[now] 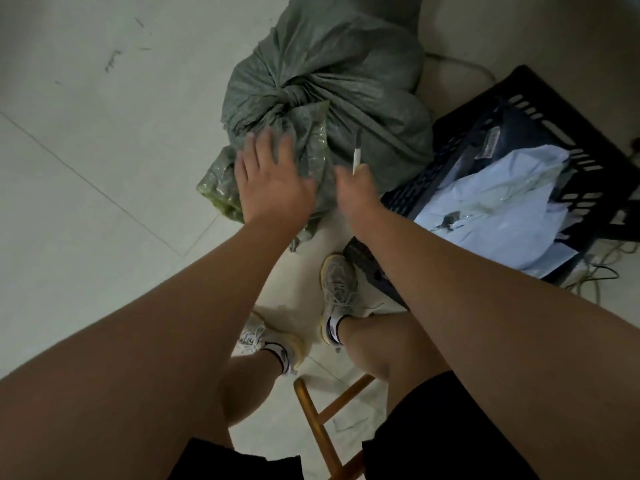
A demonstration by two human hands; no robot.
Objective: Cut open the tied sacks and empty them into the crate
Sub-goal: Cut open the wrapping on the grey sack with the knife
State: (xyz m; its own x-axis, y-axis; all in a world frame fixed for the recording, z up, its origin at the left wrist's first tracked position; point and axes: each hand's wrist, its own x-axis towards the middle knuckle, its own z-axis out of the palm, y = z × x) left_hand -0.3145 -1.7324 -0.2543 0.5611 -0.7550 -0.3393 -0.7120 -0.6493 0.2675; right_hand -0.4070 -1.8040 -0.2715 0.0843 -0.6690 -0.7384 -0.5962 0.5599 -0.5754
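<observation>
Left hand (273, 181) is pressed flat on the sack (322, 95), risking a nick from the knife (356, 152) gripped by the right hand (358, 185).

The left hand (273, 181) lies flat, fingers spread, on a tied green sack (332, 88) — the right hand (358, 188) grips a knife (356, 152), blade up, beside a black crate (540, 161) holding pale packets (498, 206).
</observation>
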